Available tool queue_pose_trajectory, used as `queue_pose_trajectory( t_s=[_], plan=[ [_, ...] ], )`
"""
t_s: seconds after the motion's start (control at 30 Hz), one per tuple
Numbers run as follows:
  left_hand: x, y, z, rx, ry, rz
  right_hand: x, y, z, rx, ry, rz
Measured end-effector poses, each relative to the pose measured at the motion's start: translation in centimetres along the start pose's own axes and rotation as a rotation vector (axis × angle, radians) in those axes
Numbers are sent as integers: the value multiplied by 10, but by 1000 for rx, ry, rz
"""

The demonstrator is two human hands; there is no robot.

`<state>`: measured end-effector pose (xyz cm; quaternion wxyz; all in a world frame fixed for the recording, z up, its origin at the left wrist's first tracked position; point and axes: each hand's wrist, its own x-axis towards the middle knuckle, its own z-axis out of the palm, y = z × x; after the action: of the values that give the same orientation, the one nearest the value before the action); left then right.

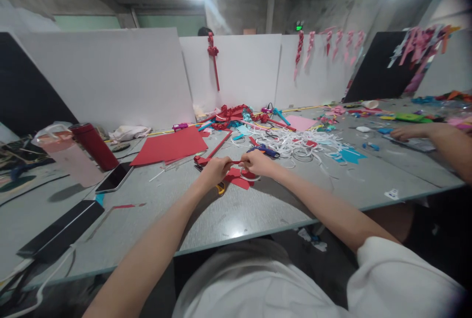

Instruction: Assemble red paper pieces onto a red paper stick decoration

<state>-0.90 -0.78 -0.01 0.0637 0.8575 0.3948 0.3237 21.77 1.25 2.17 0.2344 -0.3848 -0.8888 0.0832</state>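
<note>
A narrow red strip point(236, 162) is stretched between my two hands over the table. My left hand point(216, 170) pinches its left end, and my right hand point(257, 162) pinches the right end. Just beneath them lie cut red pieces point(241, 180) with a pale loop on top. A yellow handle point(221, 188), perhaps of scissors, shows beside my left fingers; the rest is hidden. Beyond my right hand rests a dark blue glue gun point(268, 151). A red stick-like piece point(220, 144) runs away from my left hand, its near end bunched.
Red sheets point(171, 146) lie left of centre. Curled white strips point(306, 142) heap up behind the glue gun. At left stand a red flask point(94, 146) and a pink bottle point(70, 156), near a phone point(115, 178) and a black box point(61, 229). Someone else's hand point(403, 132) works at right.
</note>
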Motion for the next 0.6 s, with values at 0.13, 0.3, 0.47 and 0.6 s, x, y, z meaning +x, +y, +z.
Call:
queue_pose_trajectory(
  t_s=[0.13,0.3,0.47,0.6],
  plan=[
    [-1,0,-1,-33,2,-13,1,4,2,37,19,-12],
    [0,-1,0,-20,-2,-16,1,5,1,65,5,41],
    [0,-3,0,-11,-7,-15,1,4,2,-21,41,18],
    [0,-1,-2,7,-1,-14,1,6,0,-25,70,-1]
  ],
)
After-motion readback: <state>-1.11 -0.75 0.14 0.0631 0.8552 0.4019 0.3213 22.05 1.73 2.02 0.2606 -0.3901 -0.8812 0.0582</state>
